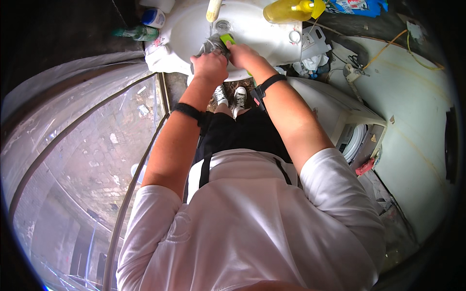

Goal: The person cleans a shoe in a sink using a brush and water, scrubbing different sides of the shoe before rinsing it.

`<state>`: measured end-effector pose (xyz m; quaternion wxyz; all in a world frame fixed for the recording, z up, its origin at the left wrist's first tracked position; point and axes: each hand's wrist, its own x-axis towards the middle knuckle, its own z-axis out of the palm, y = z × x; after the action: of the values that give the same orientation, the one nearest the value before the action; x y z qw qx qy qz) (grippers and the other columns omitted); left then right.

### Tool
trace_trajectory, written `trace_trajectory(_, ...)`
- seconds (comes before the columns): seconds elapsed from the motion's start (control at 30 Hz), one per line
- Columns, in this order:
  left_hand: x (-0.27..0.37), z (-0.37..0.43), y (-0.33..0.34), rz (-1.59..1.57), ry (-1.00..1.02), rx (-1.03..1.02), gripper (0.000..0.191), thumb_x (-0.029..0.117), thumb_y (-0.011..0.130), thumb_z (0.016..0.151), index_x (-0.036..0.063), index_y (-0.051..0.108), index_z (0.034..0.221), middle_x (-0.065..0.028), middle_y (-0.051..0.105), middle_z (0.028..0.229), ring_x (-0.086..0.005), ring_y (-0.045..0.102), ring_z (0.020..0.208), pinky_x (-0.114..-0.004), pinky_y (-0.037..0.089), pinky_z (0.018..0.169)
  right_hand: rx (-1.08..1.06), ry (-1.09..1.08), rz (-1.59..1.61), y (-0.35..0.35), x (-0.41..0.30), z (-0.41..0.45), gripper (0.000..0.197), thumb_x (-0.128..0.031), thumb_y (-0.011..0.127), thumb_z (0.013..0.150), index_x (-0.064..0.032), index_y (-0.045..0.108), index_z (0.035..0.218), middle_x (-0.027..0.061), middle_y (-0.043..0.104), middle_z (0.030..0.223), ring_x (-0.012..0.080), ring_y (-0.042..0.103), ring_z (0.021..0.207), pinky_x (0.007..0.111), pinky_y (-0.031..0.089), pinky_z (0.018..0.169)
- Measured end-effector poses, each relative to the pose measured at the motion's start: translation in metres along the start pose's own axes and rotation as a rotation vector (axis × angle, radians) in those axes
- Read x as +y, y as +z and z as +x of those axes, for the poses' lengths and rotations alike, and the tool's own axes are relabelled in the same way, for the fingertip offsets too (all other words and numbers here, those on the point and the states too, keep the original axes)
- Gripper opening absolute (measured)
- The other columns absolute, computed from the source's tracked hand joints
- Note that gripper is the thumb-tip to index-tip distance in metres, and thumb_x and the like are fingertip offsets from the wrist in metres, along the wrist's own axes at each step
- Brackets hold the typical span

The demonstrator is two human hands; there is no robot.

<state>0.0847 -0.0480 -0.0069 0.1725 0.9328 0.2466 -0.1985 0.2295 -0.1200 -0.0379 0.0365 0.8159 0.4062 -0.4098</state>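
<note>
Over the white washbasin (251, 29), my left hand (211, 67) grips a grey shoe (212, 44) with light laces. A lime-green brush (228, 39) is in my right hand (245, 56), its front end against the shoe's upper right side. My fingers hide the middle of its handle, and the bristles cannot be seen. Just above the shoe are the pale tap spout (214, 11), with a thin stream of water under it, and the round drain (222, 25).
A yellow liquid bottle (287, 11) lies on the basin's right rim near a small white ring-shaped cap (294, 36). Left of the basin are a green bottle (145, 33) and a blue-capped white container (153, 18). A translucent jug (315, 42) and a washing machine (324, 98) stand at right.
</note>
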Motion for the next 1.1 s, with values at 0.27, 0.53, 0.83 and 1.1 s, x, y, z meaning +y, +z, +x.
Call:
trace_trajectory(0.27, 0.03, -0.011, 0.022, 0.244, 0.222, 0.081, 0.029, 0.019, 0.067, 0.09, 0.0067, 0.079, 0.112, -0.0135, 0.069, 0.118, -0.0353, 0.065, 0.112, -0.051, 0.045, 0.097, 0.134, -0.331, 0.333, 0.002, 0.03, -0.029, 0.049, -0.023, 0.051, 0.108, -0.0289, 0.052, 0.156, 0.025, 0.073, 0.11, 0.0354, 0.073, 0.097, 0.044, 0.055, 0.084)
trace_trajectory(0.53, 0.026, -0.03, 0.053, 0.181, 0.401, 0.348, 0.036, 0.027, 0.064, 0.087, -0.0032, 0.08, 0.098, -0.0324, 0.067, 0.123, -0.0547, 0.06, 0.122, -0.061, 0.042, 0.111, 0.108, -0.341, 0.152, -0.028, 0.004, -0.07, 0.052, -0.024, 0.048, 0.108, -0.0378, 0.046, 0.158, 0.0253, 0.073, 0.101, 0.0418, 0.071, 0.088, 0.047, 0.055, 0.082)
trace_trajectory(0.83, -0.014, -0.034, 0.042, 0.147, 0.547, 0.433, 0.036, 0.028, 0.065, 0.08, -0.0011, 0.081, 0.094, -0.0207, 0.073, 0.121, -0.0423, 0.066, 0.119, -0.049, 0.049, 0.108, 0.185, -0.365, 0.059, -0.01, -0.015, -0.073, 0.055, -0.023, 0.049, 0.106, -0.0387, 0.045, 0.159, 0.0239, 0.074, 0.101, 0.0429, 0.072, 0.09, 0.051, 0.057, 0.083)
trace_trajectory(1.1, -0.026, -0.047, 0.036, 0.556, 0.82, 0.505, 0.046, 0.03, 0.061, 0.079, -0.0012, 0.082, 0.106, -0.0162, 0.073, 0.131, -0.0442, 0.062, 0.131, -0.051, 0.043, 0.118, 0.095, -0.278, 0.023, -0.043, -0.03, -0.076, 0.062, -0.02, 0.048, 0.1, -0.0366, 0.044, 0.16, 0.0195, 0.074, 0.121, 0.0417, 0.07, 0.112, 0.05, 0.057, 0.095)
